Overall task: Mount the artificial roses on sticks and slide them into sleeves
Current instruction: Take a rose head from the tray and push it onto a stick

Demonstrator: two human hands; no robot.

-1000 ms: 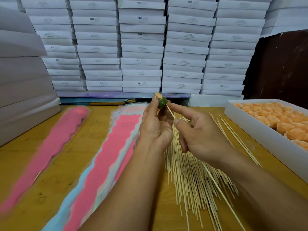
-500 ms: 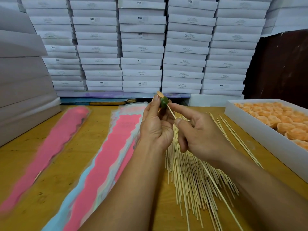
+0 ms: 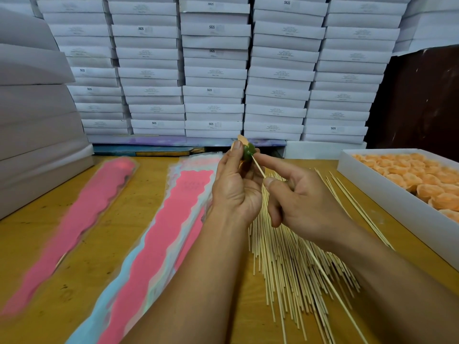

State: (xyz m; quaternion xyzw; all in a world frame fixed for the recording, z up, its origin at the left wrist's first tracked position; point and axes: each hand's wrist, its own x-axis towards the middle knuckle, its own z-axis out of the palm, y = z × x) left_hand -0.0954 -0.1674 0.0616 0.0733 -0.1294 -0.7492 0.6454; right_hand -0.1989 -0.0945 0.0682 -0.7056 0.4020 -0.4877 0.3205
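Note:
My left hand (image 3: 236,187) grips an orange artificial rose (image 3: 247,150) by its green base, held up above the table. My right hand (image 3: 300,199) pinches a thin wooden stick (image 3: 258,166) between thumb and forefinger, its tip touching the green base. The stick's long tail (image 3: 330,281) runs down to the lower right past my wrist. A pile of loose sticks (image 3: 288,264) lies under my hands. Pink sleeves (image 3: 173,219) lie stacked left of my hands, and another pink sleeve (image 3: 82,209) lies further left.
A white box (image 3: 377,184) full of orange roses (image 3: 422,177) stands at the right. Stacks of white boxes (image 3: 213,70) wall off the back and left of the wooden table (image 3: 119,244). A dark panel stands at the back right.
Both hands have stayed almost still. The rose has turned slightly in my left fingers and the stick's tip has stayed at the green base.

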